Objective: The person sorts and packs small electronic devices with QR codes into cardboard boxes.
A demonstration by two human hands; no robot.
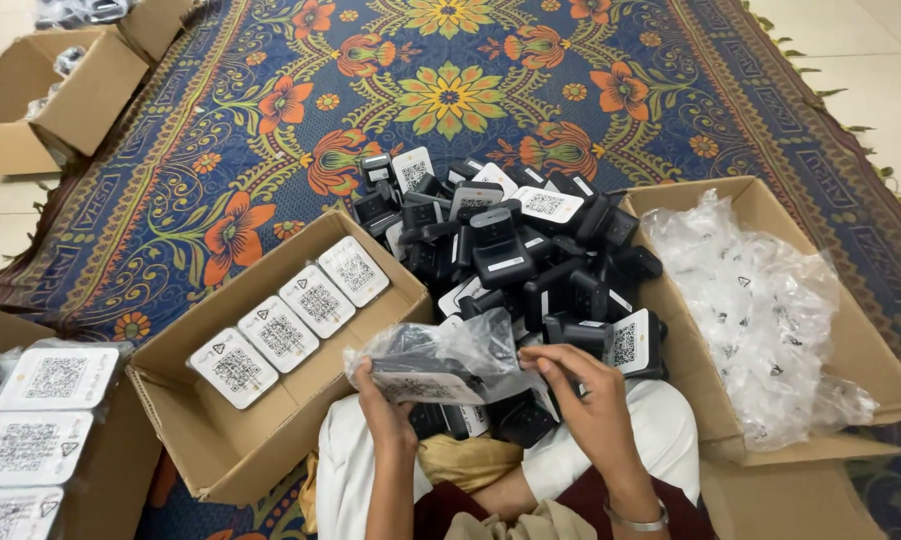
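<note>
While bagging: both hands (386,405) (581,395) clamp bagged device (441,365)
done: four in left box (221,440)
left: loose pile (511,250)

Both forearms reach forward — left hand (383,398) curled in a grip, right hand (581,385) pinching, fingers bent.

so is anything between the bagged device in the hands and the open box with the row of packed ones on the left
Nothing visible blocks it. Both the left hand and right hand hold the bagged black device right beside the open cardboard box, whose near half is open; four packed devices line its far side.
</note>
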